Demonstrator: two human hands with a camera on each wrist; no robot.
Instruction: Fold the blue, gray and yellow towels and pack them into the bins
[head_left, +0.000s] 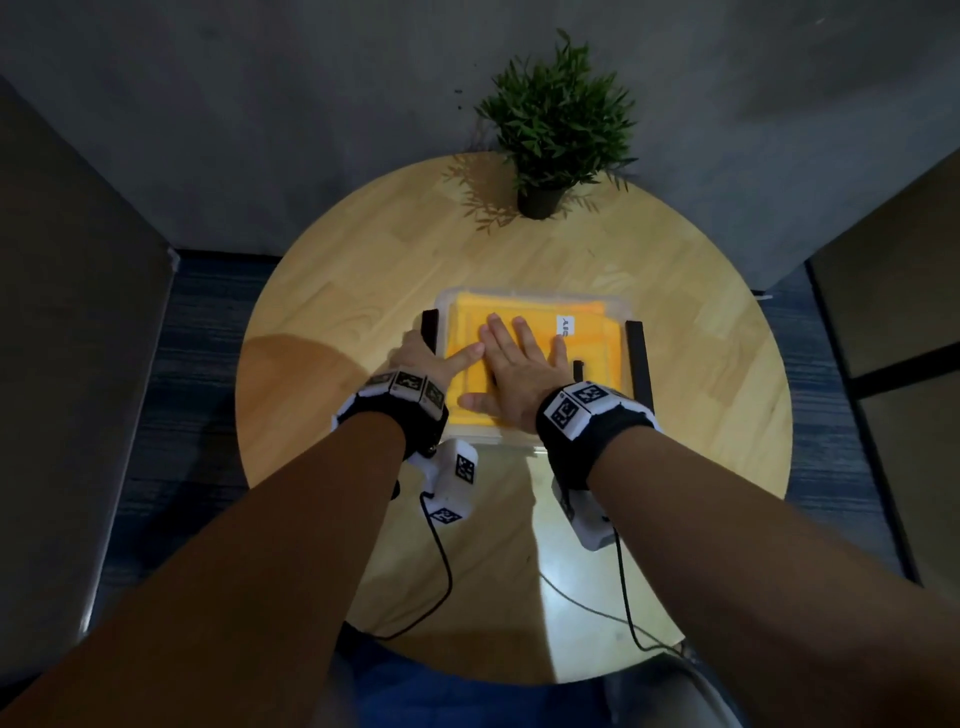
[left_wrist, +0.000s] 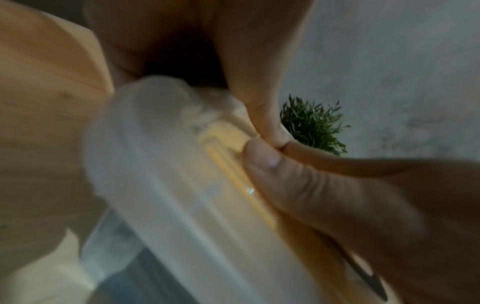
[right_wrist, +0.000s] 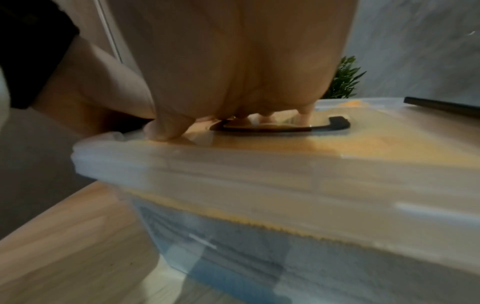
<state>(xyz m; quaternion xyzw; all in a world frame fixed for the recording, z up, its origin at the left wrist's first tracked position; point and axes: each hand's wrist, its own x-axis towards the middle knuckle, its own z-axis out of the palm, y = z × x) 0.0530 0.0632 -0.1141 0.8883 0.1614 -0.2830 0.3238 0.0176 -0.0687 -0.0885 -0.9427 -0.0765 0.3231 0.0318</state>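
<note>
Head view shows the right hand (head_left: 519, 371) spread flat, palm down, pressing on the clear lid (head_left: 592, 306) of a see-through bin (head_left: 524, 441) that sits on the round wooden counter (head_left: 337, 291). Directly under that palm, through the lid, lies the folded yellow towel (head_left: 597, 353), with a white label just beyond the fingertips. The left hand (head_left: 421, 358) is at the bin's edge beside the right hand's thumb side; its index finger lies along the lid while the rest curls round the rim by a black latch (head_left: 429, 327). From the left wrist view, thumb and finger pinch that rim.

Seen from the right wrist, gray towel (right_wrist: 259, 242) and blue towel (right_wrist: 228, 273) fabric are stacked below the yellow layer inside the same bin, and a black handle (right_wrist: 298, 127) sits on the lid just past the fingers.

My reading is that folding and packing are done, all three colours being inside. What seems left is seating the lid and closing the side latches, which stand up and look unfastened. A potted plant (head_left: 558, 124) stands well beyond both hands.
</note>
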